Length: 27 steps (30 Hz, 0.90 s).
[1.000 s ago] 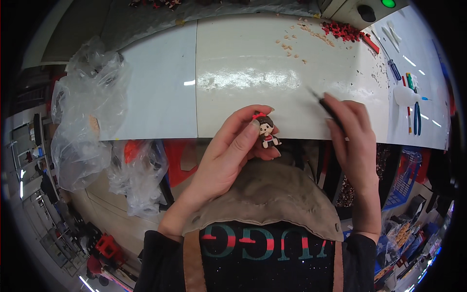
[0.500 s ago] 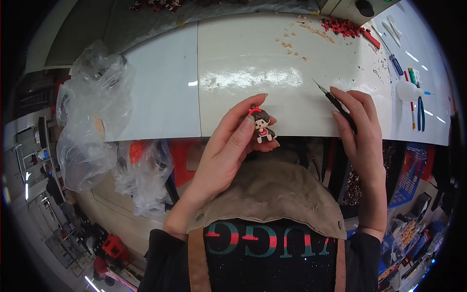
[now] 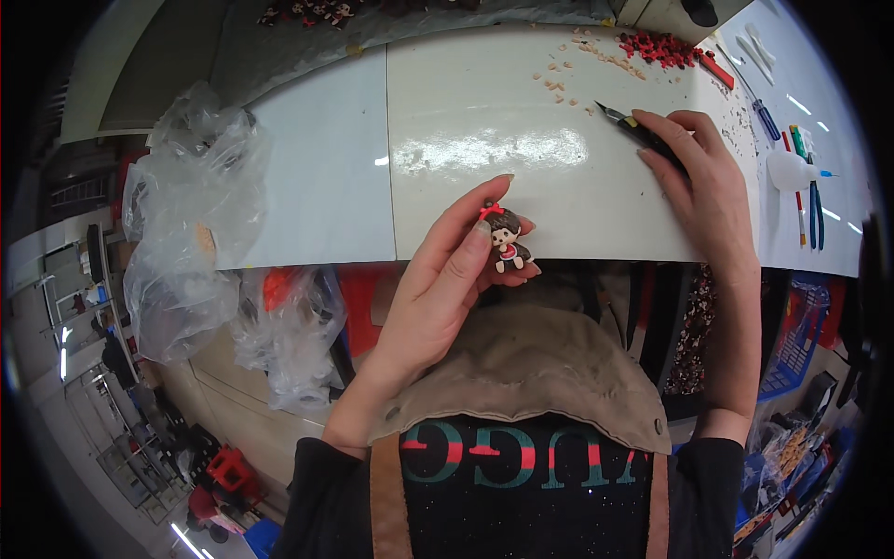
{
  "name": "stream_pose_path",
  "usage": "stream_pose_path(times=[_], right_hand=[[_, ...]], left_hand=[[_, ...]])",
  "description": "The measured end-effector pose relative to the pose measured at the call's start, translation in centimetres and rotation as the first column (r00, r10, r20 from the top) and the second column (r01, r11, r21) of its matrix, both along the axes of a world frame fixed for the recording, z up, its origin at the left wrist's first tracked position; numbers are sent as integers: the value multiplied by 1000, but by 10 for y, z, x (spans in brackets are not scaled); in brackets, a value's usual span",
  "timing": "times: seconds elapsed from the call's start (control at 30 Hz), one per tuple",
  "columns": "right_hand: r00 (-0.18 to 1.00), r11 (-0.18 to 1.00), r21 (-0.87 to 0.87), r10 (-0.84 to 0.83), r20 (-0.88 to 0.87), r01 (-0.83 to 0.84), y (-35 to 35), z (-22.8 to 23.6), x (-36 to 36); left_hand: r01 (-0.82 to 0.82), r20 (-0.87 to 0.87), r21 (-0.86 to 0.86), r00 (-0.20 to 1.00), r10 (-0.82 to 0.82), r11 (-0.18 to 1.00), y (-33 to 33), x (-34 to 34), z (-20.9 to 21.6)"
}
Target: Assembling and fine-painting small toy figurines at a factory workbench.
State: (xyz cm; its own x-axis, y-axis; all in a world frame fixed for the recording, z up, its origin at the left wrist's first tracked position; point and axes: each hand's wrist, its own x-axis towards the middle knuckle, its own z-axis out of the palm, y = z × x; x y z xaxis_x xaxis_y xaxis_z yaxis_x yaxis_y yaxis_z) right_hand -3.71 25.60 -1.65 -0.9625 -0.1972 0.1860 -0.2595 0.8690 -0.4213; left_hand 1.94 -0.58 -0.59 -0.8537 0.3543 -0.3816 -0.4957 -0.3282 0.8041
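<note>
A small doll figurine (image 3: 506,244) with brown hair, a red bow and a red-and-white front rests in my left hand (image 3: 445,279), pinched between thumb and fingers just past the table's near edge. Its face is turned up toward me. To the right, my right hand (image 3: 694,172) is closed around a pair of black fine-pointed tweezers (image 3: 638,129). Their tip is above the white tabletop, close to some small beige pieces (image 3: 561,87). Whether the tip holds anything is too small to tell.
A heap of small red and dark pieces (image 3: 656,48) lies at the far right by a red stick (image 3: 717,71). Beyond my right hand are a screwdriver (image 3: 765,119), a white squeeze bottle (image 3: 790,171) and pliers (image 3: 816,216). Clear plastic bags (image 3: 191,224) hang over the left edge.
My right hand has moved away from me with the tweezers, bringing their tip nearer the beige pieces. My left hand keeps the figurine in nearly the same place.
</note>
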Motion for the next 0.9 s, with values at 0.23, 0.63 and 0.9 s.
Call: stream_pose_path(times=[0.23,0.63,0.9], right_hand=[[996,995,-84,-39,78,46,15,2,1],[997,995,-78,-59,49,63,22,-2,5],[976,814,-554,-69,208,176,3,2,37]], left_hand=[[-16,6,-9,1000,16,1000,-1,0,-2],[-43,36,-5,998,43,999,1,-2,-2],[-135,-45,-42,990,133,990,1,-3,-9]])
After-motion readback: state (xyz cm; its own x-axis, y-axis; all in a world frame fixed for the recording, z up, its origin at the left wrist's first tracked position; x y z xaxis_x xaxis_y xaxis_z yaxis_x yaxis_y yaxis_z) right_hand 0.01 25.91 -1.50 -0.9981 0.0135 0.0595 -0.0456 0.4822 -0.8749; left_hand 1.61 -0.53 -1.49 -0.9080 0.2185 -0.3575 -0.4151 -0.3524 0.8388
